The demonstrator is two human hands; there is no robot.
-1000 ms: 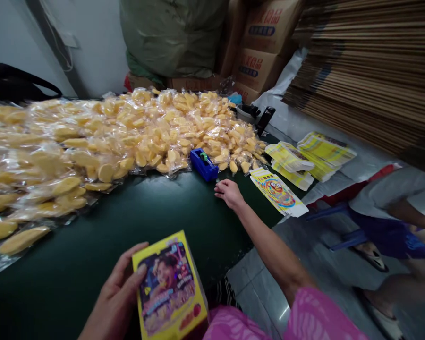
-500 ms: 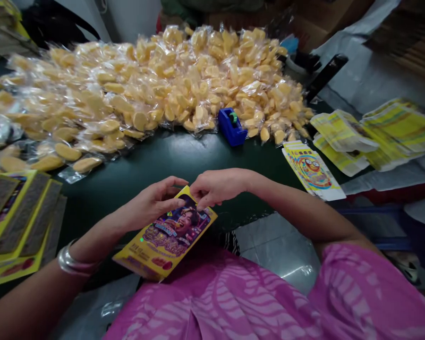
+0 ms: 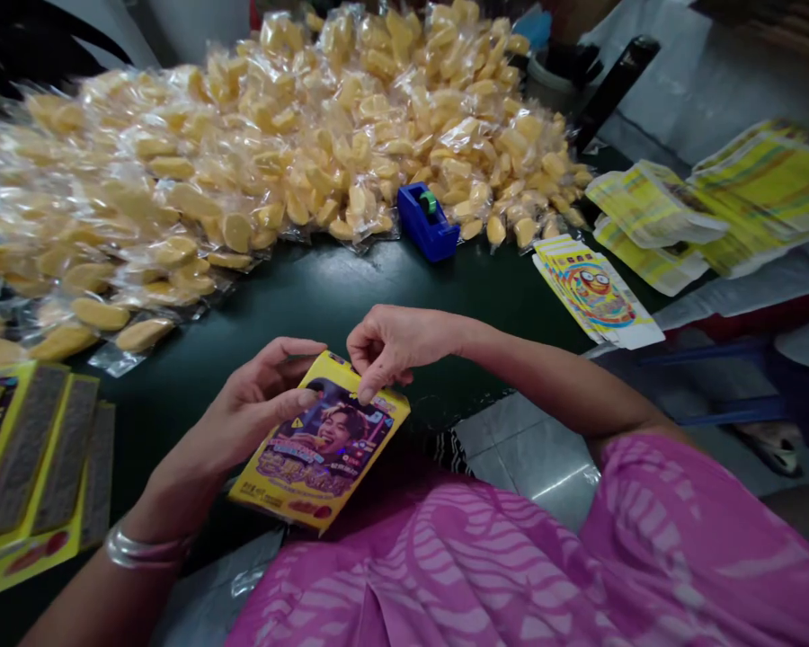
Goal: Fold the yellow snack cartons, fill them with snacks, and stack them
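A yellow printed cardboard box [image 3: 324, 449] with a picture of a face on its front tilts at the table's near edge, just above my lap. My left hand [image 3: 253, 404] grips it along the left side, thumb on the front and fingers behind. At the box's top edge, my right hand [image 3: 397, 350] is closed, its thumb pressed on the upper front and its fingers curled over the edge. What lies under those curled fingers is hidden. Beyond the hands stands a blue tape dispenser [image 3: 428, 229] with a green roll core.
A big heap of yellow oval pieces in clear bags [image 3: 297, 144] covers the table's far side. Yellow boxes with grey panels [image 3: 27, 467] lie at the left. Fanned flat cartons [image 3: 593, 292] and yellow carton stacks [image 3: 653, 207] lie at the right, near a black post [image 3: 617, 90].
The view has shifted slightly. My right hand has changed its position on the top edge, which looks flatter and more closed over. My left hand still grips the box.
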